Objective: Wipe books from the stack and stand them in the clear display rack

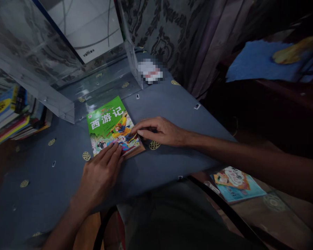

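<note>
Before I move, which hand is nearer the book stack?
Left. Your left hand, on the green book, is right of the stack; your right hand, at that book's right edge, is farther right.

Green book [112,130] lying face up on a grey-blue tablecloth [172,100], its cover bearing 3 large white characters. The left hand [101,170] rests flat over the lower cover; the right hand [167,132] brings thumb and forefinger close together at the right edge. Beyond the grip, a clear stand [59,107] and a pale lettered panel [91,31]; beyond it and rightward, a pixelated white object [150,71]. Far left of the grip, stacked books [13,114]; far right, a blue sheet [253,64]; nearer and rightward, bright printed matter [237,189]
</note>
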Demonstrator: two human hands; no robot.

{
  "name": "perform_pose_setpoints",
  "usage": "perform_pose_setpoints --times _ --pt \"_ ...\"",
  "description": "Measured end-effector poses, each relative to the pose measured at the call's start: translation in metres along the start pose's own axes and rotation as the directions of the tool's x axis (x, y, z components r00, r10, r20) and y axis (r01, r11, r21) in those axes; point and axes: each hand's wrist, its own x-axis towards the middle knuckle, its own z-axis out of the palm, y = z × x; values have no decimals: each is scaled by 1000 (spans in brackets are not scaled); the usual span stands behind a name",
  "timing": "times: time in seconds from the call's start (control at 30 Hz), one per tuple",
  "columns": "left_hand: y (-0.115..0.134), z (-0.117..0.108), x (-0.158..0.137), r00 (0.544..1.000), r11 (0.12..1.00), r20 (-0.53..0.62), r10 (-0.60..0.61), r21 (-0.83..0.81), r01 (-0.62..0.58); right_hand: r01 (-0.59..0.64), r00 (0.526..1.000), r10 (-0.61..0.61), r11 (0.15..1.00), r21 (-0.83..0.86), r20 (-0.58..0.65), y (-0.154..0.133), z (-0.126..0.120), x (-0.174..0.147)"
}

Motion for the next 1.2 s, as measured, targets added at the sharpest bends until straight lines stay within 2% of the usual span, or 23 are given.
perform_pose_setpoints --times 0.27,0.5,0.63,0.8,0.9,0.97,1.03,1.1,1.2 --pt "-2 -3 -1 999 1000 41 6 -16 -5 52 998 -52 999 1 27 -4 -1 -1" --pt "2 -2 0 999 1000 34 -8 22 7 125 972 -121 992 -7 202 -14 -3 -3" --pt "6 0 0 999 999 30 -43 -2 43 194 957 -170 978 -82 236 -12 -4 -2" --pt "4 0 0 999 998 2 -49 -26 49 153 960 -124 983 -104 249 -10 -4 -3" --pt "-12 3 -1 992 986 -11 -123 -115 121 91 968 -69 992 -84 242 -10 -4 -3" --pt "-31 9 -2 968 961 -30 -249 -130 243 40 969 -26 998 -51 247 -8 -3 -2" --pt "-54 16 -3 912 909 -42 -407 -116 400 0 974 4 1000 -21 226 -6 -2 2" --pt "-74 24 -2 848 835 8 -530 -167 524 -26 987 30 999 -23 161 -4 0 10" --pt "-93 33 2 797 737 107 -594 -326 592 -58 998 63 988 -142 29 -2 3 28"
